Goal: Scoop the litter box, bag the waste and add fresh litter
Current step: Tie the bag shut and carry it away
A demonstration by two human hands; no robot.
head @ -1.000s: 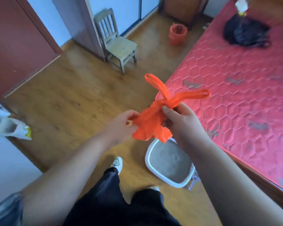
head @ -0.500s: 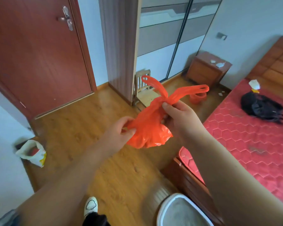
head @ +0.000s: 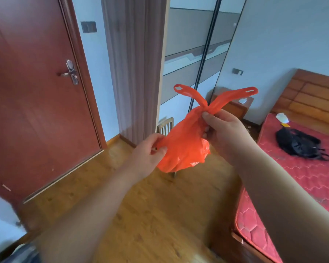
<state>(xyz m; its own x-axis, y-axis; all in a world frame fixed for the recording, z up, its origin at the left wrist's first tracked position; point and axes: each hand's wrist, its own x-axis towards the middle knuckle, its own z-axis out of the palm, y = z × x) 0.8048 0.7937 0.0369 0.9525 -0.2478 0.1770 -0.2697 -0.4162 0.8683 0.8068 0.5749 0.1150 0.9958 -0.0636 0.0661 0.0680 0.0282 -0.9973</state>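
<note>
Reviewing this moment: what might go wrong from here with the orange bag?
The orange bag hangs over the wooden floor, its handles crossed but seemingly not knotted; if the right hand loosens its pinch at the neck, its contents may spill. The left hand pinches thin plastic, which could tear.

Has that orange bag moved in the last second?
Yes, upward. The orange bag was well below the wooden chair in the view; now it hangs in front of that chair.

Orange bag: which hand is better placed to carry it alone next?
Right, probably. The right hand pinches the bag at its neck, just under both handles, so it should hang closed. The left hand only pinches a side fold.
</note>
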